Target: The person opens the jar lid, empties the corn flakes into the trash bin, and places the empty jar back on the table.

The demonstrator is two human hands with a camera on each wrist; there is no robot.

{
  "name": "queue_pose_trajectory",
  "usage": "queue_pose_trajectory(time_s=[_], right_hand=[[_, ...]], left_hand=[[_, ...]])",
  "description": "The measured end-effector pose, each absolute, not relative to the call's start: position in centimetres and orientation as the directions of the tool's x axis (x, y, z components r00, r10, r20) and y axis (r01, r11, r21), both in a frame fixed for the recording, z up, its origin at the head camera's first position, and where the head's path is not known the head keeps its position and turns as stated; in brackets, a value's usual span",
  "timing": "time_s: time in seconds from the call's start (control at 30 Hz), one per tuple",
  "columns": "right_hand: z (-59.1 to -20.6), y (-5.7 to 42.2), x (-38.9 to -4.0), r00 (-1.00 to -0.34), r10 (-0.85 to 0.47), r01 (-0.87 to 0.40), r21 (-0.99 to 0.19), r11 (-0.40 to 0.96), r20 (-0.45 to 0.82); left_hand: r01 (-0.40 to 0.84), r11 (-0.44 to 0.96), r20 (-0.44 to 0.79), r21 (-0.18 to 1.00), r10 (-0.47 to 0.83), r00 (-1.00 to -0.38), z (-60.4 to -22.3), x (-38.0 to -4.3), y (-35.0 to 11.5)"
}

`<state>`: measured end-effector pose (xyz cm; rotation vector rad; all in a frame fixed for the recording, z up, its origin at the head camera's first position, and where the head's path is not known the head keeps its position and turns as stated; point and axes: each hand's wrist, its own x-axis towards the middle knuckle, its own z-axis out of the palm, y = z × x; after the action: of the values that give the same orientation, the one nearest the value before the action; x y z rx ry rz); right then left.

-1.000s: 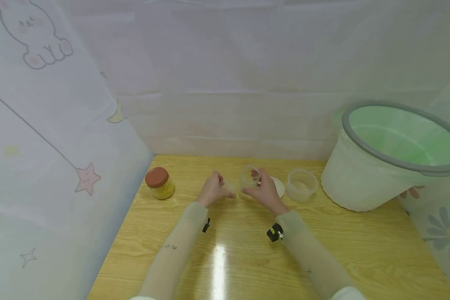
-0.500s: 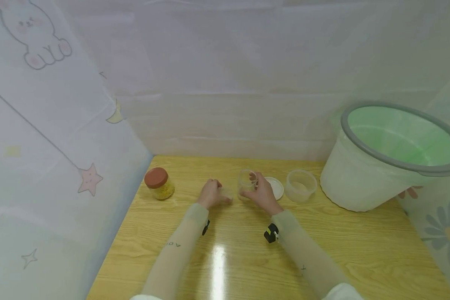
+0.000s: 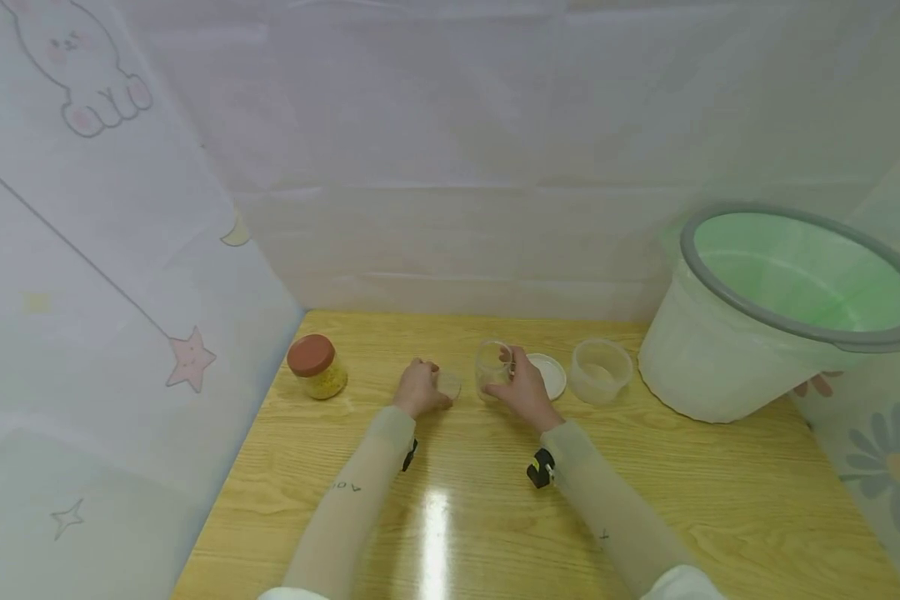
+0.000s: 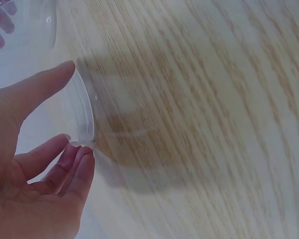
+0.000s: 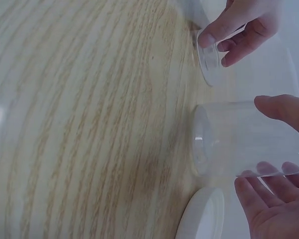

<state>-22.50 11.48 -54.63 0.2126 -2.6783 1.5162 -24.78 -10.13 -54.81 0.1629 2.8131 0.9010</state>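
Note:
My left hand (image 3: 417, 390) pinches a shallow clear plastic lid (image 3: 448, 383) by its edge, low at the table. Thumb and fingertips lie on opposite sides of that clear lid (image 4: 84, 112) in the left wrist view. A tall clear plastic jar (image 5: 234, 134) stands upright on the table, and my right hand (image 3: 527, 392) grips it around the side. Between the clear lid and the jar there is a small gap. Just right of the jar, partly behind my right hand, lies a white lid (image 3: 552, 377).
A round translucent tub (image 3: 602, 375) stands to the right of the white lid. Beyond it is a large white bin (image 3: 705, 367) with a grey rim and green inside. At the left sits a jar with a brown-red lid (image 3: 317, 367) and yellow contents.
My left hand and the clear lid have come down to the table and slightly left. The jar has moved slightly down and left with my right hand.

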Motion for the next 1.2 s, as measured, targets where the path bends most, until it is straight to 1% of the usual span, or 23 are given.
queue_pose_trajectory(time_s=[0.2, 0.4, 0.57, 0.7, 0.83, 1.0, 1.2], right_hand=[[-54.9, 11.4, -22.4, -0.989, -0.085, -0.145, -0.85, 0.506, 0.118], [-55.0, 11.4, -22.4, -0.991, -0.059, -0.135, -0.856, 0.498, 0.123], [-54.6, 11.4, -22.1, -0.987, -0.05, -0.159, -0.842, 0.516, 0.155], [-53.9, 11.6, -21.9, -0.979, -0.053, -0.193, -0.819, 0.541, 0.196], [-53.1, 12.0, -21.7, -0.973, -0.064, -0.223, -0.822, 0.523, 0.223], [-52.4, 12.4, -21.5, -0.973, -0.054, -0.222, -0.838, 0.499, 0.225], [-51.7, 12.8, -21.4, -0.968, -0.035, -0.232, -0.841, 0.489, 0.247]], left_hand=[[0.066, 0.811, -0.124, 0.581, 0.168, -0.978, -54.9, -24.7, -10.2], [0.052, 0.803, -0.122, 0.594, 0.154, -0.98, -54.8, -24.5, -10.3], [0.095, 0.808, -0.074, 0.581, 0.169, -0.983, -54.5, -24.3, -10.5], [0.132, 0.799, -0.036, 0.587, 0.188, -0.981, -53.6, -24.4, -10.5], [0.145, 0.787, -0.017, 0.599, 0.194, -0.981, -52.4, -24.5, -10.5], [0.17, 0.773, 0.019, 0.611, 0.201, -0.979, -50.7, -24.4, -10.7], [0.197, 0.725, 0.079, 0.66, 0.194, -0.978, -49.0, -24.0, -10.9]])
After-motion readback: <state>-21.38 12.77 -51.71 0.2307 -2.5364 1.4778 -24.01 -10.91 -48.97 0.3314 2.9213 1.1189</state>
